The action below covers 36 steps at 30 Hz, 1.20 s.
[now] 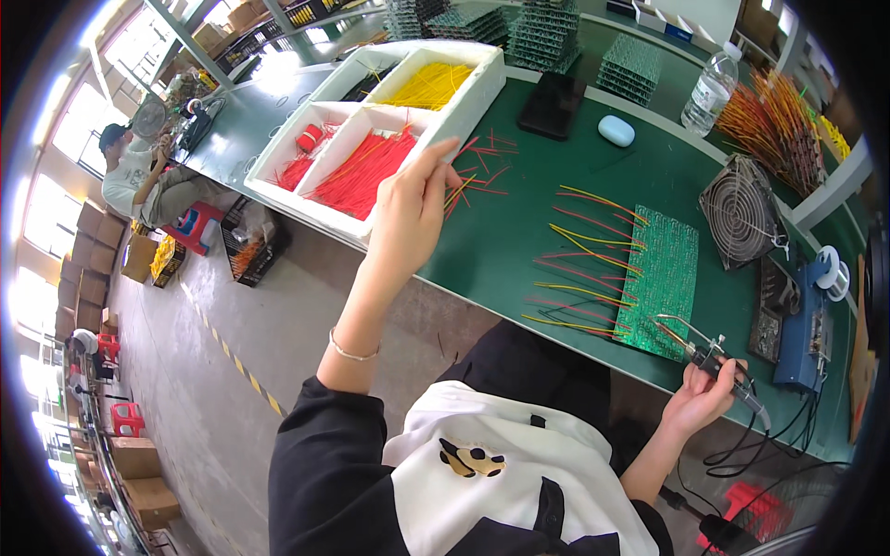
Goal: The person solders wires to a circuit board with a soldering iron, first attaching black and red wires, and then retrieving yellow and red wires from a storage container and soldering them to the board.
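Observation:
My right hand (702,398), at the lower right, is closed round a soldering iron (714,361) with a bent metal feed tube at its front. Its tip reaches over the lower edge of a green circuit board panel (663,278). Red and yellow wires (584,243) stick out leftward from the panel's left side. By the white foam box, my left hand (413,208) has bent fingers drawn together above loose cut wires (487,176). Red and yellow wire ends show beside its fingertips, but whether they are pinched is hidden.
The sectioned foam box (482,88) holds red and yellow wires. Behind the panel lie a black phone (552,105), a light-blue case (616,131) and a water bottle (712,90). A fan (739,211) and a blue soldering station (802,338) stand right. Another person (139,176) sits far left.

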Tool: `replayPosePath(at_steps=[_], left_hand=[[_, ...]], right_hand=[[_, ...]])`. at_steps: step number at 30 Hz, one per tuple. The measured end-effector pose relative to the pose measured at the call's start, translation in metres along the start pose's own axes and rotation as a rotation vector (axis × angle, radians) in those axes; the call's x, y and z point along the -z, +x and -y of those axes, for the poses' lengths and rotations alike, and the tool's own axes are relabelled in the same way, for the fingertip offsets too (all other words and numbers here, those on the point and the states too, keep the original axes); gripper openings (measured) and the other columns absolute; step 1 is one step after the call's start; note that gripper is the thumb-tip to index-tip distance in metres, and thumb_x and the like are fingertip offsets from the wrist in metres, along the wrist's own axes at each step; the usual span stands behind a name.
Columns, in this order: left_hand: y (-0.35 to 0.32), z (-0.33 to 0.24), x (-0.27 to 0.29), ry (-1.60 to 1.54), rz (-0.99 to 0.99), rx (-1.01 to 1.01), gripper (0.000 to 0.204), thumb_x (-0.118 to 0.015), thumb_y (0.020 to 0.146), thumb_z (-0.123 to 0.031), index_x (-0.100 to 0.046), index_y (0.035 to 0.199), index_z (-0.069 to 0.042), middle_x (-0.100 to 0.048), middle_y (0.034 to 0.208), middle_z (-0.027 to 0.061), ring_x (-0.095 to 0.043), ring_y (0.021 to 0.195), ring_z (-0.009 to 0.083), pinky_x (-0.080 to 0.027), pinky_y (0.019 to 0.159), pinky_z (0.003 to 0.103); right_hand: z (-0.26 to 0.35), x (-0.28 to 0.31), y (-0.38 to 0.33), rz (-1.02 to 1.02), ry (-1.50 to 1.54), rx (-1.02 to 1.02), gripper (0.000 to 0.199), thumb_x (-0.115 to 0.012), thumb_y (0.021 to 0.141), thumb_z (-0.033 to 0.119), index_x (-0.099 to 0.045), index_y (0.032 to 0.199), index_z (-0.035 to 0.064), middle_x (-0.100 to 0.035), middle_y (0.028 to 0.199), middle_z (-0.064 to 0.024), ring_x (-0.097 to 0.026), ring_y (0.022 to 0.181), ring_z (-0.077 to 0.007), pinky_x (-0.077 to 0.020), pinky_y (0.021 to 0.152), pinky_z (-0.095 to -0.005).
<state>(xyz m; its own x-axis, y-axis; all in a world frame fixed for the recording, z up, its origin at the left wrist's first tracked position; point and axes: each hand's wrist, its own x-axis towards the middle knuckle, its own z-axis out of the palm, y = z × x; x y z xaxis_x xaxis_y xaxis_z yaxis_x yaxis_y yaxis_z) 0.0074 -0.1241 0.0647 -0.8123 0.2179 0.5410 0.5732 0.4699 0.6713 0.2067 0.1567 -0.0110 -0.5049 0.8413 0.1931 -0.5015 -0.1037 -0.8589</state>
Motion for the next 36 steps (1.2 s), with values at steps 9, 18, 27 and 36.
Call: replayPosePath(at_steps=[9,18,27,36], left_hand=[[0.036,0.022,0.034,0.096,-0.172,0.062,0.013,-0.057,0.081,-0.009,-0.060,0.085,0.003,-0.065,0.072,0.0126,-0.063,0.060,0.0159,-0.049,0.058,0.026],[-0.011,-0.036,0.004,0.525,-0.087,-0.376,0.017,-0.059,0.076,0.000,-0.061,0.092,-0.002,-0.060,0.096,0.0114,-0.055,0.092,0.0292,-0.041,0.084,0.036],[-0.063,-0.057,-0.115,-0.061,0.408,-0.606,0.011,-0.067,0.069,-0.006,-0.059,0.076,-0.008,-0.055,0.076,0.0014,-0.052,0.072,0.0196,-0.040,0.063,0.032],[-0.072,-0.045,-0.125,-0.106,0.402,-0.599,0.014,-0.068,0.066,-0.002,-0.062,0.077,-0.007,-0.057,0.072,0.0002,-0.052,0.067,0.0182,-0.041,0.061,0.031]], right_hand=[[0.005,0.011,-0.003,0.014,-0.023,0.016,0.017,-0.044,0.092,0.020,-0.044,0.081,0.0080,-0.027,0.049,0.0055,-0.021,0.042,-0.0028,-0.0171,0.041,-0.0207],[-0.005,0.001,0.000,-0.038,0.131,0.081,0.009,-0.048,0.091,0.012,-0.044,0.084,0.0067,-0.043,0.066,0.0011,-0.032,0.045,-0.0024,-0.0250,0.040,-0.0181],[-0.002,0.014,-0.006,0.183,-0.063,0.116,0.013,-0.050,0.090,0.014,-0.046,0.094,0.0029,-0.044,0.072,0.0001,-0.037,0.056,-0.0063,-0.0313,0.051,-0.0233],[-0.010,0.021,-0.010,0.188,0.041,0.215,0.028,-0.044,0.093,0.026,-0.049,0.086,-0.0002,-0.044,0.065,-0.0018,-0.035,0.046,-0.0043,-0.0278,0.041,-0.0195]])
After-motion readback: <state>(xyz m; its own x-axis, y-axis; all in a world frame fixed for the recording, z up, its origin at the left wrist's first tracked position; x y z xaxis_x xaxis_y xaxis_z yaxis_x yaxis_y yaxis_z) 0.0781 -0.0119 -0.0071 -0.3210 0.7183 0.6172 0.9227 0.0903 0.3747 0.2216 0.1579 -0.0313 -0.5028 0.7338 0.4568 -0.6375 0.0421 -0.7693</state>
